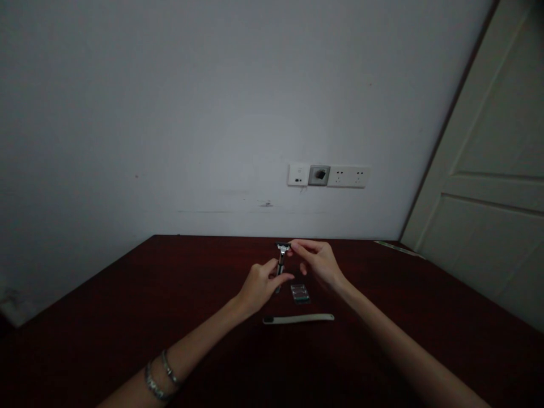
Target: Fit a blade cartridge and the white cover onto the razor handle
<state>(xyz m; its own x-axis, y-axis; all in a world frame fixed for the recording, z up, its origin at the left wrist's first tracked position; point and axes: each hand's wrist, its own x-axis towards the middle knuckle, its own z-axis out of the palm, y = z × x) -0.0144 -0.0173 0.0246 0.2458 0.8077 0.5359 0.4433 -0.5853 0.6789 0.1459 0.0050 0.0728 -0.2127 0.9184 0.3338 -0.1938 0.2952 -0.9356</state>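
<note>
On the dark, smooth table (140, 294), nearest, a slightly bent pale strip (304, 319); beyond, a small clear case (300, 292), probably plastic; beside it, a shiny razor (280, 264), nearly upright, clamped in left hand (257, 288), pinched at its black head (283, 245) by right hand (321, 262); perhaps risk of cut, from sliding grip; behind, matt scuffed wall (212, 113).

Light was dim; wall (204, 102) was plain and pale, brightest mid-span, darker toward the corners. Low on it ran a scuff mark (267, 204) and a faint horizontal line. Wall plates (335, 177) sat in a row, one grey, others white. Worktop (127, 300) was dark reddish-brown. Pale panelled door (497, 175) stood right.
</note>
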